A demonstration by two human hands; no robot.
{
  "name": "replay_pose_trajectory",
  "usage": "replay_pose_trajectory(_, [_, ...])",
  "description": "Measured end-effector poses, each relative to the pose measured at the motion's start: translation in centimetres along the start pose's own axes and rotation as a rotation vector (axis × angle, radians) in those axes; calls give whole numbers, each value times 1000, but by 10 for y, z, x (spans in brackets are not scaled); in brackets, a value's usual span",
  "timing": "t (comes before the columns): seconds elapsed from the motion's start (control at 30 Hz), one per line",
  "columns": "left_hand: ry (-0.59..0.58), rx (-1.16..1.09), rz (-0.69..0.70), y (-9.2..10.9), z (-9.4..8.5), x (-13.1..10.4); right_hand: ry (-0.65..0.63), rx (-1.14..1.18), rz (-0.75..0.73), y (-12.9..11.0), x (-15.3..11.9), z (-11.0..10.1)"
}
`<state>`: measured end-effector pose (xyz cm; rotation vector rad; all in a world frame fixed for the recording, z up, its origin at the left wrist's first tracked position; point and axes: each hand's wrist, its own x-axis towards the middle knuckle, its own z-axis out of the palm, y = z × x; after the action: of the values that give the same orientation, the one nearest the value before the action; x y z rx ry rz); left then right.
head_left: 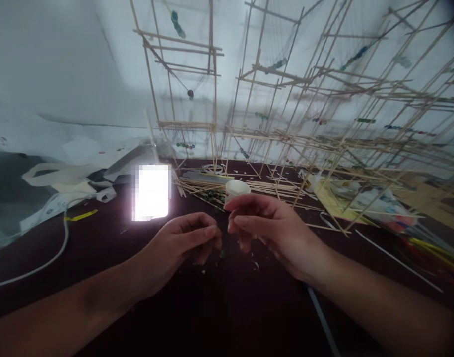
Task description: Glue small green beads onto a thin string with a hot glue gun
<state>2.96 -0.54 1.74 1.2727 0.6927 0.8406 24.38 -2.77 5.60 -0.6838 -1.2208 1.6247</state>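
Over the dark table (219,307), my left hand (191,238) is closed in a pinch, thumb against fingertips; what it holds, if anything, is too small to name. My right hand (264,223) hovers just to its right, the two apart. Its fingers are curved and spread from the thumb, with nothing plain between them. Right behind my right hand stands a white cup (237,187), its lower part hidden by the fingers. Small dark beads (211,195) lie among the sticks left of the cup.
Frames of thin sticks (215,89) with strung beads stand at the back and right. A bright, pixelated screen (152,192) is left of my hands. A white cable (66,233) curves at left; a yellow sheet (333,201) and plastic bags (383,206) lie right.
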Motion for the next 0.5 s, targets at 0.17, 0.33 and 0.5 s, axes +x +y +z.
replay_pose_trajectory(0.17, [27,76,21,7,1,-1,29,-165,-91,-7,-5,-5])
replay_pose_trajectory(0.33, [41,167,43,6,-2,1,66,-342,-124,-15,-9,-4])
replay_pose_trajectory(0.5, [102,290,58,9,-9,4,186,-627,-101,-12,-13,-7])
